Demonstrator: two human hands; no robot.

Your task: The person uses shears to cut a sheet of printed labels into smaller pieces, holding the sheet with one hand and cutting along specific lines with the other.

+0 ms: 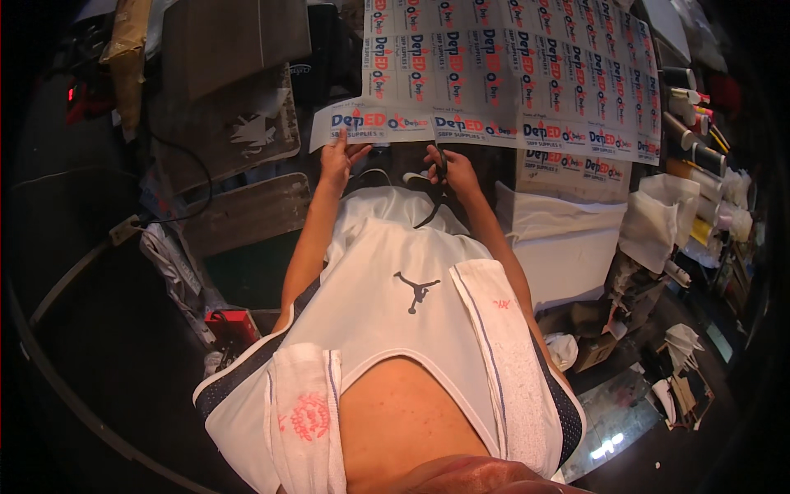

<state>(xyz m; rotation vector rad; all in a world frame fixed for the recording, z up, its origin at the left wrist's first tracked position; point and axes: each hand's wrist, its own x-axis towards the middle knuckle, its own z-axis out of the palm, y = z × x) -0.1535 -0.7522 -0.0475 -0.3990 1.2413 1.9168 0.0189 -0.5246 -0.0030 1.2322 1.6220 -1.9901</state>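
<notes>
A large white printed sheet (504,70) with repeating red and blue labels lies across the far side of the work surface. Along its near edge runs a strip (405,123) of the same print, its left end sticking out past the rest. My left hand (334,165) pinches that left end at the lower edge, thumb and finger on the print. My right hand (457,171) is closed around dark scissors (442,167), pointing up at the strip's lower edge near its middle. How far the blades reach into the sheet is hidden.
To the right, more printed sheet hangs over white folded material (568,247). Rolls and tubes (699,156) crowd the far right. A worn board (247,216) and a dark flat panel (234,41) stand on the left. A red box (233,327) sits low left.
</notes>
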